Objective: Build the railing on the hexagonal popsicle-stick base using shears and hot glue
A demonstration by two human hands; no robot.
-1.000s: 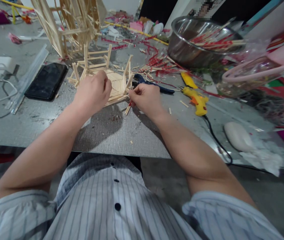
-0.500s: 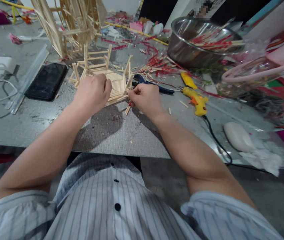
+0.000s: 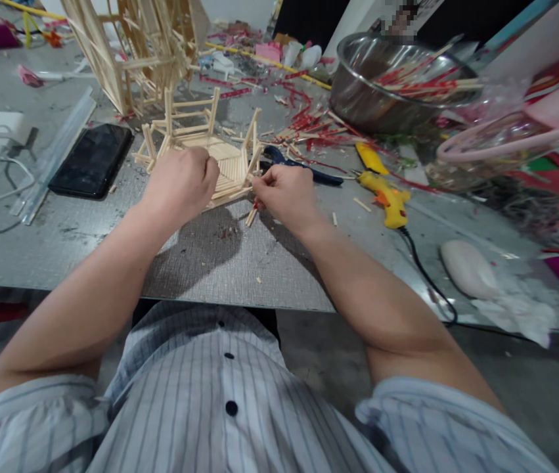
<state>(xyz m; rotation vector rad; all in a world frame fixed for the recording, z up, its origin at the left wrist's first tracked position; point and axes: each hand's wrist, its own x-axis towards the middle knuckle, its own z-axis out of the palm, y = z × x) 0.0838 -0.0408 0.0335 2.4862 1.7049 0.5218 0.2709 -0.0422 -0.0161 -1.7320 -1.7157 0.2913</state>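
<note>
The person's left hand (image 3: 180, 179) is curled over the left part of a stick frame (image 3: 227, 157), its back toward me. The fingers are bent in close, their tips out of my sight, so I can't tell what, if anything, they hold. The right hand (image 3: 286, 194) is at the frame's near right corner, thumb and forefinger drawn together in a narrow pinch; I can't make out what sits between them. Just below that pinch, short sticks (image 3: 250, 217) poke out, with a spot of red by the fingers.

The frame lies on the table (image 3: 195, 263), between and beyond the two hands, its slatted floor showing in the gap and its short posts standing up around the edge. Farther off, behind the left hand, stands a tall stick tower (image 3: 144, 64).

Right beyond the right hand's knuckles are the dark pliers (image 3: 326, 177). To the right of that same hand lies the yellow glue gun (image 3: 388, 205), its black cord (image 3: 420, 259) curving toward the table's near edge. Past the pliers, red strips (image 3: 303, 121) are strewn about, and to their right a steel bowl (image 3: 360, 98) holds red-and-wood sticks (image 3: 431, 85). Left of the left hand are a black phone (image 3: 90, 161) and, farther out, a white charger (image 3: 9, 128).
</note>
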